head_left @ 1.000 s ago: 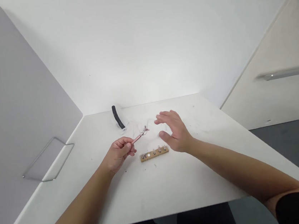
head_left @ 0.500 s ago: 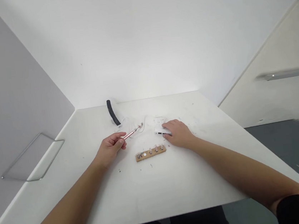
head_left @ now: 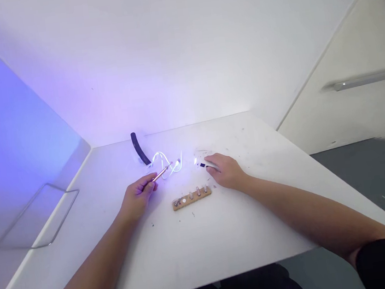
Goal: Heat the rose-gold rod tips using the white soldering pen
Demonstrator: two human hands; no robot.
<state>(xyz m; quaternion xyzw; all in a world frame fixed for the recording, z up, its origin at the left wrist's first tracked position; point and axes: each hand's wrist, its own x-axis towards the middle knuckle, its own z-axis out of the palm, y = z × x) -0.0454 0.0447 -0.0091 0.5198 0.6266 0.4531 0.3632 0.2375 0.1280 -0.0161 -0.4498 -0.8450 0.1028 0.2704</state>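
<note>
My left hand [head_left: 139, 194] pinches a slim rose-gold pen-like tool [head_left: 159, 174], its thin metal tip pointing up and right. Just beyond that tip lies a white cable [head_left: 161, 156], loosely looped and lit brightly. My right hand [head_left: 228, 172] grips a small white device [head_left: 210, 163] with a dark patch near its left end. A bright spot shines there, and bluish-violet light falls toward the left. Much of the device is hidden by my fingers. Between and in front of both hands sits a brown strip [head_left: 192, 199] carrying several small clear upright pieces.
A black curved tube-like piece [head_left: 140, 148] stands at the back left of the white table [head_left: 204, 245]. Along the left edge is a metal wire frame [head_left: 37, 215]. Dark crumbs dot the tabletop. White walls rise behind; a metal handle [head_left: 369, 79] is at the right.
The white device in my right hand has lit up, throwing blue-violet light over the cable and left wall. My left hand has shifted slightly left with the tool. The view has tilted a little.
</note>
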